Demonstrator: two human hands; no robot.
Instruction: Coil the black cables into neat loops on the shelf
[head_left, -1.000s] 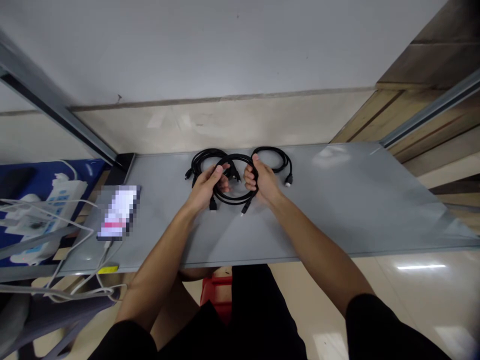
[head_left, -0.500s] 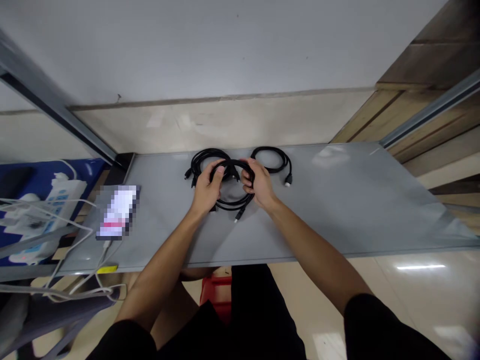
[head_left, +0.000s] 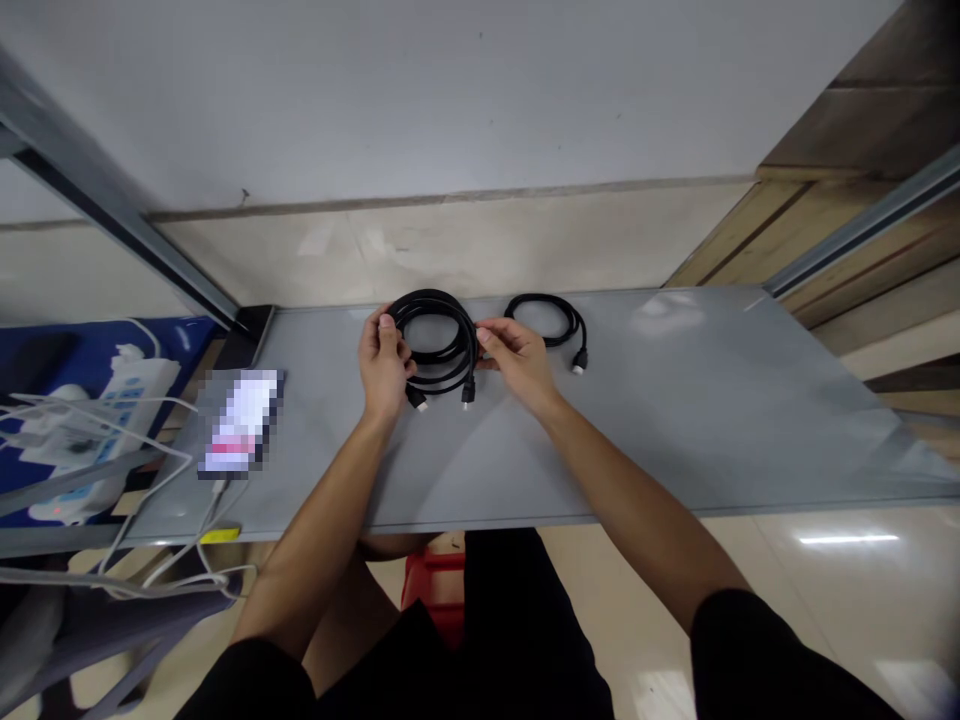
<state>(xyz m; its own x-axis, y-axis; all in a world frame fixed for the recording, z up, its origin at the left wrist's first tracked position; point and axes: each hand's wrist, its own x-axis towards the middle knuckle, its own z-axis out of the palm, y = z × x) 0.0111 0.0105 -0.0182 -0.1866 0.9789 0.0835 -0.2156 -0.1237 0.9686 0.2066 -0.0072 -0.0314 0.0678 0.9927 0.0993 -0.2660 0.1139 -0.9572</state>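
Note:
A coiled black cable [head_left: 433, 296], which looks like an HDMI cable, is held between my two hands over the grey table [head_left: 675, 420]. My left hand [head_left: 384, 362] is closed round the coil's left side, thumb on top. At the coil's right side my right hand [head_left: 519, 358] pinches the strands with thumb and fingertips. Two plugs with pale tips hang at the near side, one black plug [head_left: 468, 390] below the coil's right part. More black loops show beneath; whether they belong to another cable I cannot tell. Another coiled black cable [head_left: 547, 297] lies just right of my right hand.
At the table's left end lies a phone [head_left: 241, 420], its screen blurred, with a white cord [head_left: 206, 515] plugged in. Farther left is a white power strip [head_left: 139, 410] with several tangled cords. A wall [head_left: 450, 245] closes the back; metal posts stand at both sides.
My left hand has moved left and my right hand slightly right. The held coil has shifted left over the other loops and is spread wider. The coil on the right stays put.

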